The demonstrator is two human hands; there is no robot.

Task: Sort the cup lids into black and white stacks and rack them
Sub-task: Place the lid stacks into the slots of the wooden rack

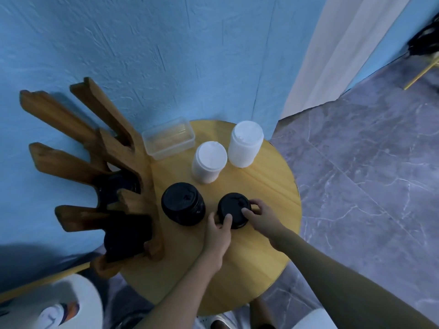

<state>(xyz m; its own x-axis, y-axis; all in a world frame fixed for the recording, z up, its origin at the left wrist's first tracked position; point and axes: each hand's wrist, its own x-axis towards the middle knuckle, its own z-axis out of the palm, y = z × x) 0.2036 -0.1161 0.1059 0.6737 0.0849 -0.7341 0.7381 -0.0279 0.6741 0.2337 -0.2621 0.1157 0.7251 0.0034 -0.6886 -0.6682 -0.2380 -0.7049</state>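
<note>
Seemingly, black lid stack (231, 206) between fingers (227, 221)

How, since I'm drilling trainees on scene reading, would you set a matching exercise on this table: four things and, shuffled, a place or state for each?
Things
1. tall white stack
2. box
3. right black stack
4. rack

Places or states
A. gripped by the left hand and the right hand
B. at the table's left edge, black lids in its slots
C. clear, at the far edge beside the rack
D. far side, just right of the short white stack

Pairs: 1-D, 2-C, 3-A, 4-B
</note>
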